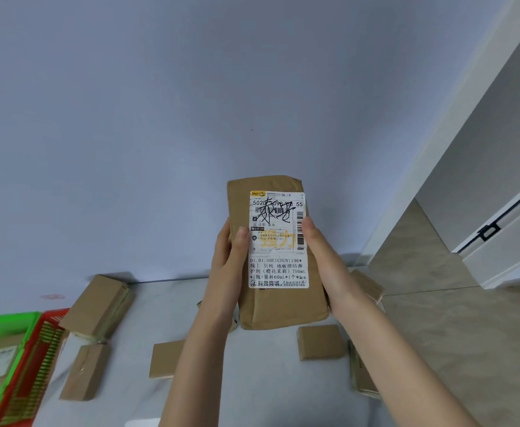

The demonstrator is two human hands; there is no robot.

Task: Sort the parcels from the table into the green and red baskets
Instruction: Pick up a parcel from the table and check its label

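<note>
The left grip (226, 260) and right grip (323, 260) clamp the cardboard parcel (280, 306) by its long sides above the middle of the counter (166, 303). Its shipping label (278, 241) faces the person, likely to be read before choosing the green basket (6, 322) or red basket (37, 365) at the left edge.

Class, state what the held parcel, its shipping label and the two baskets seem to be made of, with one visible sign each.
Held parcel: brown cardboard, matt, shown by creased folds. Shipping label: white printed paper, stuck flat. Green basket and red basket: likely moulded plastic, judging by saturated colour; the red wall is slotted.
</note>
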